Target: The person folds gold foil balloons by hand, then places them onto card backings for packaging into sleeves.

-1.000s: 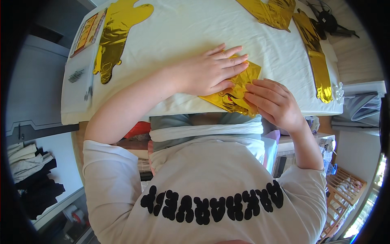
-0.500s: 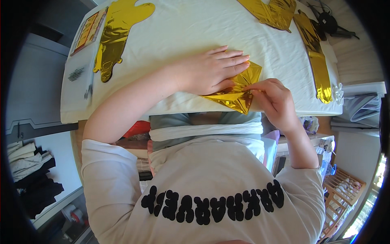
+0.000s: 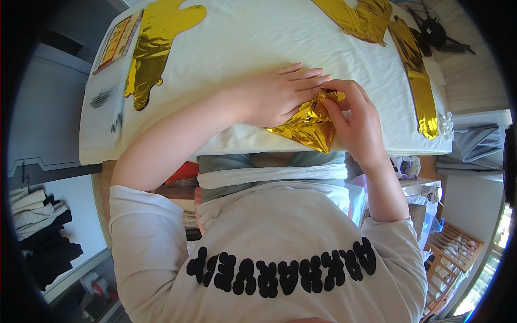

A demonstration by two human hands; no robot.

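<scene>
The gold foil (image 3: 309,129) is lying just above the middle of the frame, near the front edge of the white sheet (image 3: 242,51). The left hand (image 3: 272,98) is resting flat over the foil's left and upper part, its fingers stretching toward the right and holding no edge between them. The foil is showing below and to the right of that palm, its pointed lower corner reaching down toward the sheet's edge. The right hand (image 3: 356,116) is curling in from the right, its thumb and index finger bending around the foil's upper right part, close to the left fingertips. Those two tips are standing slightly apart with foil showing between them; whether they are pinching it, I cannot tell. Another gold balloon (image 3: 153,48) is lying flat at the upper left.
</scene>
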